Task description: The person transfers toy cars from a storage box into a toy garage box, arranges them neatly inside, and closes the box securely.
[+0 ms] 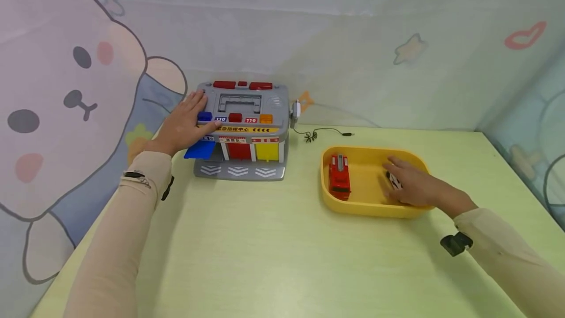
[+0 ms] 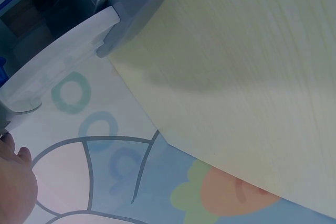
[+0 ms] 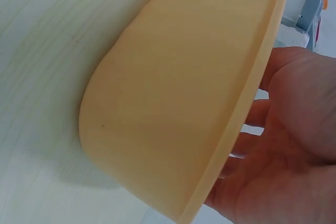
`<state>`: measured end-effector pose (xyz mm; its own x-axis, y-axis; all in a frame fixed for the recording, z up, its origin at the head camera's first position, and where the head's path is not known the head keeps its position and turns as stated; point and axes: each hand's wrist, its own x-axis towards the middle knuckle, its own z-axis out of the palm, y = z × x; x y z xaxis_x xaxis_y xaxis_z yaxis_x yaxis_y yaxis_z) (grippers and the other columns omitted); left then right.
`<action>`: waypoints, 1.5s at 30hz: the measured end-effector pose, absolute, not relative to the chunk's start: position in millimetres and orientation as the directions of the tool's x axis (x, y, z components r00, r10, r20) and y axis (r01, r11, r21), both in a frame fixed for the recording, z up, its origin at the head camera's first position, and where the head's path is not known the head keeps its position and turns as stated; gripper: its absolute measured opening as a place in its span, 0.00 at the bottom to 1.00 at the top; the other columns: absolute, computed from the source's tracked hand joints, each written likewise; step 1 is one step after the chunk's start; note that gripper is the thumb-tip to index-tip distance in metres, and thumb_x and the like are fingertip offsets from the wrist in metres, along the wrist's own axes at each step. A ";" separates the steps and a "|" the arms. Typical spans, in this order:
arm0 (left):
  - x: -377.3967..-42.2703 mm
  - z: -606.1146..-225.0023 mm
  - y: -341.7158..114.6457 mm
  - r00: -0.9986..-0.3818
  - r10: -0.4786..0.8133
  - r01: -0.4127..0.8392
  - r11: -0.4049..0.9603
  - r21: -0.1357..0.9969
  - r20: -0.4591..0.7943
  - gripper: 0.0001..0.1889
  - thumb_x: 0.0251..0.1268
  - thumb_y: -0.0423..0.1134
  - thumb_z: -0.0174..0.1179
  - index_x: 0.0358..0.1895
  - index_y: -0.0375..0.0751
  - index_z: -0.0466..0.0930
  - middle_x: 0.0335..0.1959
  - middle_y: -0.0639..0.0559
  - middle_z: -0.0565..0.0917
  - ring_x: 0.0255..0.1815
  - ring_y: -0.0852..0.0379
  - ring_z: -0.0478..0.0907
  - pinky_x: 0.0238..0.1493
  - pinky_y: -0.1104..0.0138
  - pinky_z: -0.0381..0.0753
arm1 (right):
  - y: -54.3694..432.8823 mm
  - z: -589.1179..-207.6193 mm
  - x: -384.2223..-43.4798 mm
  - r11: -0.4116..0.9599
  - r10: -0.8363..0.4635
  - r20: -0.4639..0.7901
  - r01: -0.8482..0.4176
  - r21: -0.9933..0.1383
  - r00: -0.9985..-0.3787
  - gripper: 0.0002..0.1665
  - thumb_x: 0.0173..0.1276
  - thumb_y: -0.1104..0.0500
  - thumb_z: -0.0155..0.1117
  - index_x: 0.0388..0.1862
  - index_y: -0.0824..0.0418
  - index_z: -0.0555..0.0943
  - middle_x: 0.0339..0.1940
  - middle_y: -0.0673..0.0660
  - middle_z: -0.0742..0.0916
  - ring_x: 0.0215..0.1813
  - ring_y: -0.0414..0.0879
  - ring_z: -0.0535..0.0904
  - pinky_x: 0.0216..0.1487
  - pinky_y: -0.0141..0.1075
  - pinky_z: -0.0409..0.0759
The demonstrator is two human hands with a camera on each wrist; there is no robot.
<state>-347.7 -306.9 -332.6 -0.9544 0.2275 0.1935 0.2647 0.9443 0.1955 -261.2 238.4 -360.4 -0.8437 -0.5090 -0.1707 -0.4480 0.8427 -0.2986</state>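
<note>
On the left, a grey toy garage [image 1: 238, 134] stands on the table with a blue door [image 1: 200, 149] swung up at its left bay. Beside it are a red door [image 1: 240, 151] and a yellow door [image 1: 267, 152], both down. My left hand [image 1: 185, 119] rests on the garage's left top edge, fingers straight, thumb near the front buttons. My right hand [image 1: 410, 183] reaches over the rim of a yellow tray [image 1: 375, 208], its fingers spread about a small black-and-white toy car [image 1: 394, 180], partly hidden by the hand. A red toy fire truck [image 1: 339, 176] lies in the tray's left end.
A grey-white knob-like part [image 1: 295, 111] sticks out of the garage's right side. A thin black cable [image 1: 311, 135] with a plug lies behind, between garage and tray. A printed cloth [image 1: 344, 63] hangs along the table's back edge.
</note>
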 end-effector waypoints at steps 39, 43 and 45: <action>-346.4 -333.5 -306.9 -0.954 0.217 0.259 0.944 0.205 0.206 0.50 0.68 0.70 0.45 0.81 0.39 0.45 0.84 0.42 0.44 0.84 0.42 0.36 0.81 0.44 0.42 | 245.8 -375.2 -270.3 0.860 -0.504 -0.138 -0.481 -0.171 -0.852 0.43 0.53 0.59 0.78 0.66 0.73 0.73 0.69 0.80 0.68 0.64 0.73 0.71 0.57 0.61 0.78; -347.1 -334.2 -307.1 -0.954 0.215 0.257 0.945 0.204 0.209 0.50 0.68 0.71 0.45 0.81 0.39 0.45 0.84 0.43 0.44 0.84 0.42 0.36 0.81 0.44 0.42 | 245.0 -374.6 -270.4 0.859 -0.505 -0.154 -0.478 -0.182 -0.849 0.42 0.54 0.60 0.77 0.66 0.73 0.72 0.70 0.81 0.67 0.65 0.75 0.70 0.58 0.61 0.77; -347.2 -334.3 -307.3 -0.955 0.211 0.254 0.945 0.205 0.210 0.50 0.68 0.70 0.45 0.81 0.40 0.45 0.84 0.43 0.44 0.84 0.43 0.36 0.81 0.44 0.42 | 245.0 -374.3 -270.5 0.860 -0.504 -0.153 -0.477 -0.182 -0.850 0.42 0.54 0.59 0.77 0.66 0.73 0.72 0.70 0.80 0.68 0.65 0.75 0.71 0.57 0.61 0.78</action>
<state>-347.2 -307.3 -334.3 -0.9546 0.2110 0.2101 0.2541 0.9451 0.2053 -270.5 245.0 -374.3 -0.8500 -0.5041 -0.1530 -0.4773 0.8598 -0.1816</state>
